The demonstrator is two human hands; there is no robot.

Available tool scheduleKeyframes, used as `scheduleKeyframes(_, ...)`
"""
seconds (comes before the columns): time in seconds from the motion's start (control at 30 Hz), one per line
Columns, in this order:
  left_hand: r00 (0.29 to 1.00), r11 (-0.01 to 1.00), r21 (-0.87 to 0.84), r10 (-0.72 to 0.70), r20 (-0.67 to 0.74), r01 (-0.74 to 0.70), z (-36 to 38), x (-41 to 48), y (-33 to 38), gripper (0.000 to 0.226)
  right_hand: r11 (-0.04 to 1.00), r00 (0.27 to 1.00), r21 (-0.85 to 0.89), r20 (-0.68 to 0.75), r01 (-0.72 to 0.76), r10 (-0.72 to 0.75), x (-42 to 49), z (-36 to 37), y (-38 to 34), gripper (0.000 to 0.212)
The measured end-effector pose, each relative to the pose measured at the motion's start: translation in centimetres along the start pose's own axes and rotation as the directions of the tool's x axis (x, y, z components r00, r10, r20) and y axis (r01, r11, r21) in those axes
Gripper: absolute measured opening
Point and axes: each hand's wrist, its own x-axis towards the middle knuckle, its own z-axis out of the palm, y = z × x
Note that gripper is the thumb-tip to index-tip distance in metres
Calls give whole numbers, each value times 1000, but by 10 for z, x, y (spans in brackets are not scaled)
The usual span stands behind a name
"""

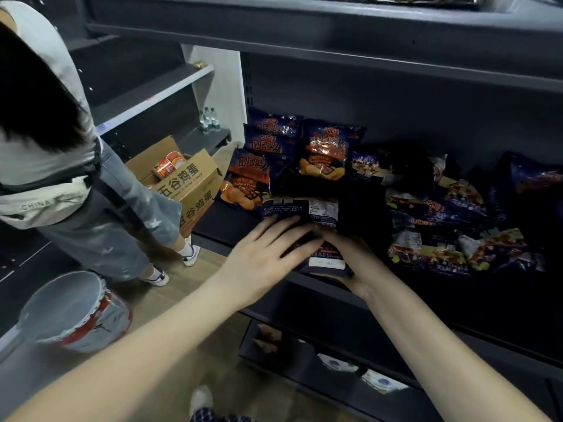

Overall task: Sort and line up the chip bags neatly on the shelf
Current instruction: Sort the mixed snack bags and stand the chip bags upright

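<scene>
At far left I see another person's shirt point(36, 205) reading "CHINA". Next comes a cardboard box point(189, 185) printed 五谷鸡蛋, holding two red cans point(166, 169), with three water bottles point(208, 118) beyond it. On the shelf point(225, 228), four navy-and-red chip bags point(323, 156) stand at the left end, and one of them reads "Barbecue". My left hand point(262, 254) lies flat, fingers straight and spread, on a navy bag point(304, 210) that lies back-side up at the front edge. My right hand point(356, 266) grips that bag's near end. Purple bags point(451, 208) lie jumbled toward the right end; I can't count them.
</scene>
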Motion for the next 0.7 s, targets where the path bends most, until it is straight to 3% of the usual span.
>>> scheduleKeyframes(0.1,999,996,-85,-32,-10,31,-8,6,-10,40,999,996,26,83,-42,39,1,-1,-8,28)
scheduleKeyframes(0.2,979,943,-263,-198,57,206,-30,16,-26,59,999,999,-41,45,-26,28,8,-5,-16,51)
scheduleKeyframes(0.3,880,718,-520,-440,176,463,-60,32,-44,59,968,980,-152,10,198,-199,15,-12,-18,63)
scheduleKeyframes(0.37,766,534,-559,-532,361,635,-74,41,-63,56,907,930,-206,65,367,-361,13,-17,-21,70)
scheduleKeyframes(0.47,671,399,-542,-379,637,739,-79,45,-94,43,800,882,-377,260,468,-393,6,-16,-30,77)
scheduleKeyframes(0.57,568,161,-546,-154,809,822,-72,39,-106,36,833,886,-383,396,400,-243,4,2,-31,64)
scheduleKeyframes(0.67,491,172,-474,-78,867,864,-63,27,-107,41,833,900,-460,424,306,-97,10,23,-14,54)
scheduleKeyframes(0.7,473,210,-448,-86,877,869,-61,24,-110,54,827,910,-484,409,286,-75,13,29,-8,48)
